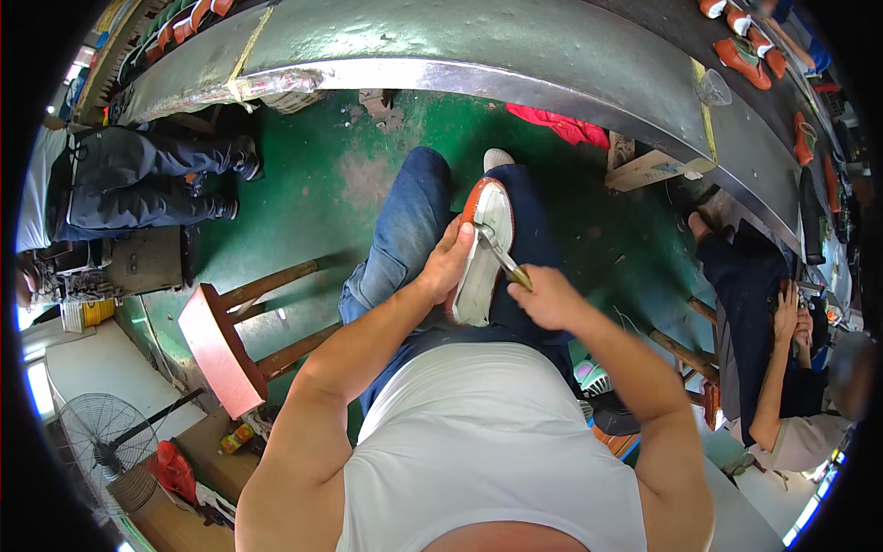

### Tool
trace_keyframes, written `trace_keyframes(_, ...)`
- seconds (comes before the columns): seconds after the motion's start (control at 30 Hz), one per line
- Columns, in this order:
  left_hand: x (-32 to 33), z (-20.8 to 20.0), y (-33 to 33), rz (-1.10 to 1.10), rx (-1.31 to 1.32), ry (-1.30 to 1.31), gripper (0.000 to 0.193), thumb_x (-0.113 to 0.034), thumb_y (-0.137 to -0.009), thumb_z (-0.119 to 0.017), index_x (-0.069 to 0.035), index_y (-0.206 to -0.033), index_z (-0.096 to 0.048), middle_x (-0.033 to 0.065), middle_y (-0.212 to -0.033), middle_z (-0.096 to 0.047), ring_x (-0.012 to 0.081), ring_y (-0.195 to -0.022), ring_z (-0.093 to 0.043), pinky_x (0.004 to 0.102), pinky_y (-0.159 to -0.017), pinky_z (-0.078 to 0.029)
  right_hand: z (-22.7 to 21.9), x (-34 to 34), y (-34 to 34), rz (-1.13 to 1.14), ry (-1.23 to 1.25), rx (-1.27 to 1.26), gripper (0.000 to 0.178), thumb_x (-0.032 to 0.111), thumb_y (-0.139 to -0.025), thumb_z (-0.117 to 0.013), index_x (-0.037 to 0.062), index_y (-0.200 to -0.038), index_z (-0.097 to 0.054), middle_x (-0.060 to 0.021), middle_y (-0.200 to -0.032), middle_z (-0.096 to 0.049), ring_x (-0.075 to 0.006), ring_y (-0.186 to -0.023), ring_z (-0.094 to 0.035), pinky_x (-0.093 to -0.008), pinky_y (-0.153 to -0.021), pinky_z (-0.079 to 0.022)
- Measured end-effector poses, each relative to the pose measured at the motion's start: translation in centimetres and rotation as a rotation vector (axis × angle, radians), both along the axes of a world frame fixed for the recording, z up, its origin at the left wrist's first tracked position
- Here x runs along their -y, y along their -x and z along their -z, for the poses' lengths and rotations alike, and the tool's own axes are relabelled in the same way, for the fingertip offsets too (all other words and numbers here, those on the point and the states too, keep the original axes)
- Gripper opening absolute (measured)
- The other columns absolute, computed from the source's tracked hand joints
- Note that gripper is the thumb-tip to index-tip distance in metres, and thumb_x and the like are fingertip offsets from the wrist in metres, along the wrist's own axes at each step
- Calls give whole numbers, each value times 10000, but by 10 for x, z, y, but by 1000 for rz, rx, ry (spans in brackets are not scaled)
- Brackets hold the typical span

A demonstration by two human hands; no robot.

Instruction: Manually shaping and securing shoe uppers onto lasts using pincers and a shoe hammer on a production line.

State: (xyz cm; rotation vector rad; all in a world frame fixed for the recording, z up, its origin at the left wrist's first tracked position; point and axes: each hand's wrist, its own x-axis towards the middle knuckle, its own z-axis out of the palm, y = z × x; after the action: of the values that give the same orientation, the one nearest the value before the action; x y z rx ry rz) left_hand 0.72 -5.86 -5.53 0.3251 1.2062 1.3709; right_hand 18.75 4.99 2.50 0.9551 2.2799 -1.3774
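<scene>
A shoe (478, 281) with an orange-red upper lies across my thighs, its pale underside turned up and its toe pointing away from me. My left hand (448, 261) grips the shoe along its left side, with the thumb over the edge near the forefoot. In my right hand (550, 299) is a hammer (499, 251), its metal head against or just above the front part of the underside. The fingers close round its yellowish handle. The left palm and the shoe's lower side are hidden.
A long dark bench (441, 41) curves across the far side, with orange shoes (741, 62) at its right. A wooden stool (225, 350) and a fan (106, 451) stand at left. One person (147, 179) is at left, another (782, 359) sits at right.
</scene>
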Motion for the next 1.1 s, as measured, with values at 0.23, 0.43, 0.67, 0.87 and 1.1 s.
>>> trace_keyframes(0.23, -22, -17, 3, -19, 56, 100, 660, -374, -980, -654, -88, -1509, -380, 93, -1313, -599, 192, -1154, -583, 353, -988, -491, 32, 13, -22, 456, 540, -133, 244, 198, -952, -614, 19, -1113, -653, -118, -880, -703, -201, -765, -682, -314, -590, -503)
trace_keyframes(0.43, -38, -26, 1, 60, -78, 294, 688, -318, -931, -691, -67, -1499, -393, 146, -1305, -612, 229, -1165, -609, 353, -993, -492, -1, -48, -51, 363, 796, -84, 300, 211, -985, -608, -6, -1191, -585, -103, -1061, -663, -183, -857, -674, -281, -622, -593)
trace_keyframes(0.67, -41, -34, -4, 152, -364, 349, 689, -307, -905, -708, -59, -1479, -419, 169, -1300, -615, 250, -1150, -625, 363, -976, -507, -13, -60, 10, -18, -137, -198, 347, 287, -1022, -504, -30, -918, -600, -163, -747, -643, -309, -723, -650, -411, -669, -506)
trace_keyframes(0.87, -42, -36, 9, 165, -175, 361, 616, -213, -910, -729, -41, -1419, -426, 140, -1222, -626, 240, -1103, -634, 407, -962, -534, -25, -67, -15, 42, 76, 45, 307, 273, -977, -579, -20, -889, -609, -156, -726, -649, -272, -589, -632, -394, -623, -509)
trace_keyframes(1.1, -44, -34, 21, 238, 50, 335, 630, -209, -902, -739, -41, -1416, -417, 137, -1248, -626, 251, -1117, -645, 428, -970, -531, -32, -22, -36, -355, 11, 4, 487, 224, -915, -631, -21, -1328, -554, -268, -1055, -676, -427, -988, -658, -448, -868, -527)
